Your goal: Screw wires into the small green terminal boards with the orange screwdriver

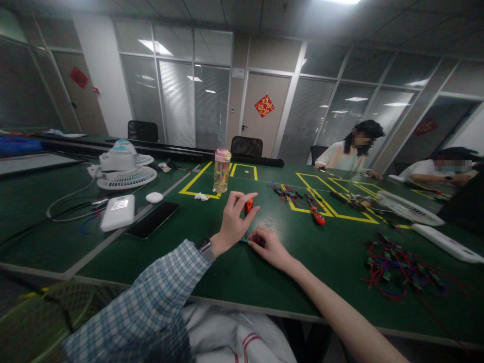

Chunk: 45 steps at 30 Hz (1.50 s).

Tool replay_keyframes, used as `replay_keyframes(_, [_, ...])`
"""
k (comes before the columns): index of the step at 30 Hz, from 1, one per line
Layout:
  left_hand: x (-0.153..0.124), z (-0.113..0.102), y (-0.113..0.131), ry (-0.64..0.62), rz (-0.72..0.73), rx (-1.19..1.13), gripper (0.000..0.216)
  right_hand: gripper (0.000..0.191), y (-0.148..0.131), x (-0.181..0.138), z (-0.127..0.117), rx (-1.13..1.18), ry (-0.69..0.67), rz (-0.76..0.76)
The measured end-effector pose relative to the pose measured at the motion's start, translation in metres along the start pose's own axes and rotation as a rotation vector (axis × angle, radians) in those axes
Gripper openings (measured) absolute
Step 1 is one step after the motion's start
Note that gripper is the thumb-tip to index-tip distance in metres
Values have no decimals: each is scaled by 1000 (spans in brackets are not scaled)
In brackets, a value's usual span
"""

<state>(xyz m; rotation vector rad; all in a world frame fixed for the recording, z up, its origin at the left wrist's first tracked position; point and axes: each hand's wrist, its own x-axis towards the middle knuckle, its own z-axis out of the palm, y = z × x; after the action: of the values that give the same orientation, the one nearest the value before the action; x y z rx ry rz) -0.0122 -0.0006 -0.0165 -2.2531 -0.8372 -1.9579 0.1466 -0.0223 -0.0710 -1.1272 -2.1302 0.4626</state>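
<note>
My left hand (pixel 235 221), its wrist in a dark watch, holds a screwdriver (pixel 249 205) upright by its orange handle. Its thumb and fingers curl round the handle, and the lower end points down at a small green circuit board (pixel 244 240) on the table. My right hand (pixel 269 245) rests low beside the board, with thumb and forefinger closed on its right edge. Most of that board is hidden by the fingers. A second screwdriver (pixel 318 217) with a red-orange handle lies farther right.
Wired boards lie in a bundle (pixel 406 264) at right and a smaller pile (pixel 289 194) ahead. A pink-lidded bottle (pixel 221 171) stands beyond my left hand. At left are a phone (pixel 153 220), a white box (pixel 118 213) and white fans (pixel 126 176). Two people sit at far right.
</note>
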Motion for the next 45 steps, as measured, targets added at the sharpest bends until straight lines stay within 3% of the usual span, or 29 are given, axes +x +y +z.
replay_keyframes(6, [1, -3, 2, -87, -6, -110, 38, 6, -1, 0, 0, -2, 1, -2])
replay_keyframes(16, [0, 0, 1, 15, 24, 2, 30, 7, -4, 0, -2, -17, 5, 4])
replay_keyframes(25, [0, -2, 1, -58, 15, -76, 38, 5, -2, -1, -1, -7, 8, -5])
replay_keyframes(32, [-1, 2, 0, 13, -2, -7, 33, 3, -1, -1, -1, 5, -5, -4])
replay_keyframes(45, [-1, 0, 1, 3, 15, -31, 34, 5, -6, 0, -2, -6, -2, -5])
